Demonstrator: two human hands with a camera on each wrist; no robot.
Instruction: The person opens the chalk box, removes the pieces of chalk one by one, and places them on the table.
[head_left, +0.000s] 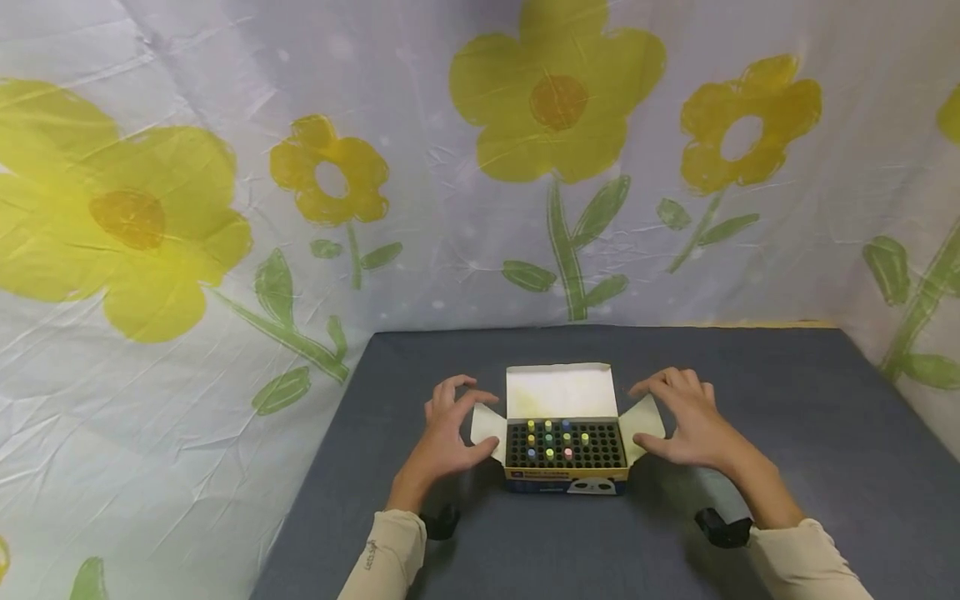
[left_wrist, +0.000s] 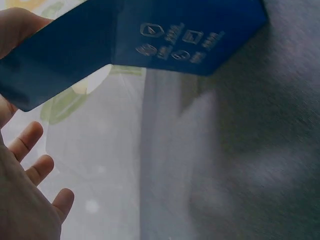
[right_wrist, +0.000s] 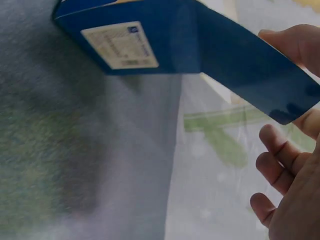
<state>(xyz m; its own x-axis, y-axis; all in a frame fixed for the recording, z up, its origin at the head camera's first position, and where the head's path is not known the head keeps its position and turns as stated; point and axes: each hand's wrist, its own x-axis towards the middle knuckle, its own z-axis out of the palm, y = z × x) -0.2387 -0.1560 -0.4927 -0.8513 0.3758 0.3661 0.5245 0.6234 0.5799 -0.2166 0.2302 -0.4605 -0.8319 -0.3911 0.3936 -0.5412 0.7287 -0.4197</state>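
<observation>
Box: stands on the table between the two hands, flaps spread, coloured caps facing up point(head_left: 536, 484).
Left hand: thumb and forefinger hold the left flap between them, the other fingers apart and lightly bent point(head_left: 447, 425); how firm the hold is cannot be told.
Right hand: thumb and forefinger hold the right flap in the same manner, the remaining fingers loosely bent below it in the wrist view point(head_left: 692, 423); firmness again cannot be told.
Left flap: pale inside, blue outside, angled out from the box's side point(head_left: 483, 423).
Right flap: the mirror of it, also pale inside and blue outside point(head_left: 642, 418).
Lid: raised along the far edge, its white inner face towards the person point(head_left: 561, 392).
Holed insert: black, set in rows inside the box point(head_left: 517, 460).
Coloured caps: ten, in three rows towards the left, among them yellow, blue, orange, teal and pink point(head_left: 567, 438).
Box front: a yellow band above dark blue, with a panda face; lettering too small to read.
Box sides: white icons on the left, a white printed label on the right point(right_wrist: 120, 45).
Sleeves: cream, a black wrist strap near each point(head_left: 390, 542).
Table: dark grey-blue covering point(head_left: 555, 554).
Backdrop: pale cloth with yellow flowers point(head_left: 442, 275).
</observation>
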